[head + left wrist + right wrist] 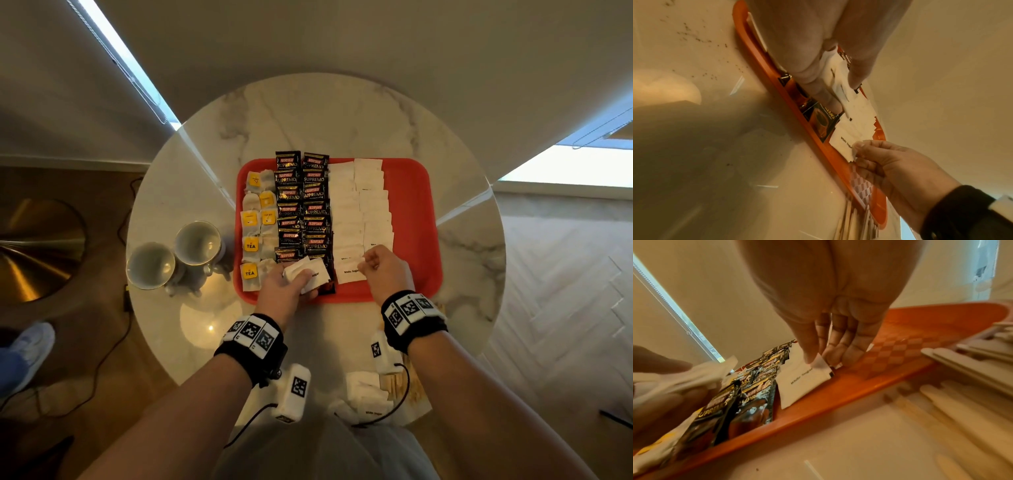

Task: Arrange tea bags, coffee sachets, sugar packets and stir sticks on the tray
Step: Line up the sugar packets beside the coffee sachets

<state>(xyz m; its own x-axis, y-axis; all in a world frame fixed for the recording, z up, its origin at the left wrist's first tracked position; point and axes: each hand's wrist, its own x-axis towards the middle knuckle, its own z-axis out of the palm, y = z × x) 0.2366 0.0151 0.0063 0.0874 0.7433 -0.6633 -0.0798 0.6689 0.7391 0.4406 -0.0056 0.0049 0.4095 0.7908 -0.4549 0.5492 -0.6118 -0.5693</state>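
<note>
A red tray (416, 219) on the marble table holds columns of yellow-tagged tea bags (255, 226), black coffee sachets (303, 205) and white sugar packets (359, 209). My left hand (291, 284) hovers over the tray's near edge and grips a small stack of sugar packets (840, 81). My right hand (376, 265) pinches the corner of one sugar packet (803, 382) lying at the near end of the sugar column. Wooden stir sticks (970, 363) lie on the table near me, right of the tray's front edge.
Two empty cups (174, 257) stand left of the tray. More loose sugar packets (366, 390) and stir sticks (404, 383) sit at the table's near edge, under my right wrist. The tray's right strip (910, 344) is bare. A cable trails on the floor at left.
</note>
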